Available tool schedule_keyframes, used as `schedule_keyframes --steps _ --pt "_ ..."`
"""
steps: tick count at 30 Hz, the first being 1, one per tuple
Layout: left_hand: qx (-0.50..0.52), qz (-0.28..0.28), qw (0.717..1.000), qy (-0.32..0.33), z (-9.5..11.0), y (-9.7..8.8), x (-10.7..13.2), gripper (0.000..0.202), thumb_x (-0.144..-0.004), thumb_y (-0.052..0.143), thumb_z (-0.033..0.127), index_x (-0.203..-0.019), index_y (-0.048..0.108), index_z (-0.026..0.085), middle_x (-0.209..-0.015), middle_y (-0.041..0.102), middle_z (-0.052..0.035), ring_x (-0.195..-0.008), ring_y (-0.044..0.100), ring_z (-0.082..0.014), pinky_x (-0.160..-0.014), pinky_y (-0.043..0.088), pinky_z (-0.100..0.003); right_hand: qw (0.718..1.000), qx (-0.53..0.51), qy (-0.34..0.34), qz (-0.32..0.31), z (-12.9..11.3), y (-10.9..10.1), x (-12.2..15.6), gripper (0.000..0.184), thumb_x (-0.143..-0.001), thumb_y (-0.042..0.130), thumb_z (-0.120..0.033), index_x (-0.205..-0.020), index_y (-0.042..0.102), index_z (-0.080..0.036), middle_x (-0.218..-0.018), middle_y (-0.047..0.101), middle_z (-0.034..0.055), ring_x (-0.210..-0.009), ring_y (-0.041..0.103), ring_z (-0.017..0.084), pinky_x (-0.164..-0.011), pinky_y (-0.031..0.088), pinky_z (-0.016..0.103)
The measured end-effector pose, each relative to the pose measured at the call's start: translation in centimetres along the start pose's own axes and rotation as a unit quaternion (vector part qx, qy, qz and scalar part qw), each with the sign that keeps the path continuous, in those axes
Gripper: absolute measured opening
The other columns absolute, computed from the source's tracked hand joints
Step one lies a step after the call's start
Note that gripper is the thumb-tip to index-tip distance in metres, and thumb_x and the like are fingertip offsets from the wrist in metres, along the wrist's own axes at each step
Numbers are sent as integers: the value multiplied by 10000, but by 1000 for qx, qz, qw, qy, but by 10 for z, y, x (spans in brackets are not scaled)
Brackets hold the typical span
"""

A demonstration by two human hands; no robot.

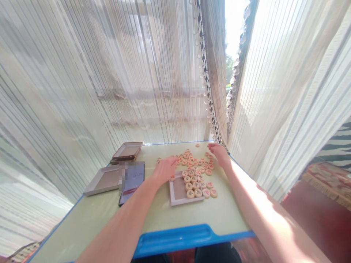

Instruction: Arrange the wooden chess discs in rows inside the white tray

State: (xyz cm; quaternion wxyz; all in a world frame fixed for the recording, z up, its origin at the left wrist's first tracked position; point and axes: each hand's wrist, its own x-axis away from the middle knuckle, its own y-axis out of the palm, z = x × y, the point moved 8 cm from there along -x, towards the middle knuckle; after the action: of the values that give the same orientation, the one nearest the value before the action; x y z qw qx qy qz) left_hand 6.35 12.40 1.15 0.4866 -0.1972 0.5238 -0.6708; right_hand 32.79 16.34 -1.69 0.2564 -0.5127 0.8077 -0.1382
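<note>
My left hand reaches over the left side of the scattered xiangqi pieces, its fingers stretched out and pointing right; its fingertips are near or on the pieces, and I cannot tell if they touch. At the right side of the same spread is my right hand, fingers extended, nothing visible in it. A shallow box tray lies between my forearms. Rows of round pieces with dark characters fill its right part. Just right of the tray lie several pieces with red characters.
Left of my left forearm lies a phone or tablet with a lit screen. Beside it is a grey box lid, and behind it a brown-edged box. The table has a blue edge. Striped sheer curtains hang behind.
</note>
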Motion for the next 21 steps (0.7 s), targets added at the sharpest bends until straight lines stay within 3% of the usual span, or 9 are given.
schedule_keyframes --steps 3,7,10,14,18,21 --pt "34 -6 999 0 4 3 -12 375 -919 308 336 -1100 612 211 -1155 647 -54 -1068 581 -180 -920 420 -270 1000 -1 15 7 8 -3 2 429 -740 371 -139 -1072 640 -121 -1091 661 130 -995 624 198 -773 512 289" --pt "-39 -6 999 29 16 11 -34 387 -918 294 351 -1016 624 174 -1063 662 -93 -1002 595 -202 -882 431 -300 999 17 29 -20 4 10 2 389 -747 427 -177 -1050 667 -129 -911 707 105 -752 661 190 -586 515 261" --pt "-72 -11 997 27 22 20 -52 396 -923 268 345 -1009 609 163 -1067 651 -114 -984 596 -214 -856 439 -322 997 53 23 -45 -3 18 -7 389 -767 438 -192 -1086 658 -149 -856 712 74 -670 652 170 -545 500 243" --pt "-79 -51 995 -10 22 36 -78 365 -916 290 301 -990 605 132 -1021 663 -139 -948 614 -226 -809 452 -317 987 133 -17 -83 -11 34 -32 415 -818 405 -178 -1177 614 -188 -967 706 67 -757 660 170 -671 515 267" --pt "-108 -77 991 -32 20 45 -101 296 -870 411 278 -1034 603 124 -1082 640 -162 -1004 599 -254 -806 450 -308 966 211 -82 -120 -18 59 -52 369 -830 464 -183 -1160 628 -190 -1260 585 84 -1130 545 199 -958 408 293" --pt "-123 -97 986 -52 18 48 -108 300 -873 401 281 -1059 591 142 -1097 639 -141 -986 607 -239 -784 458 -292 953 253 -99 -131 -19 68 -57 318 -824 501 -207 -1099 659 -178 -1241 597 101 -1165 518 222 -1007 358 323"
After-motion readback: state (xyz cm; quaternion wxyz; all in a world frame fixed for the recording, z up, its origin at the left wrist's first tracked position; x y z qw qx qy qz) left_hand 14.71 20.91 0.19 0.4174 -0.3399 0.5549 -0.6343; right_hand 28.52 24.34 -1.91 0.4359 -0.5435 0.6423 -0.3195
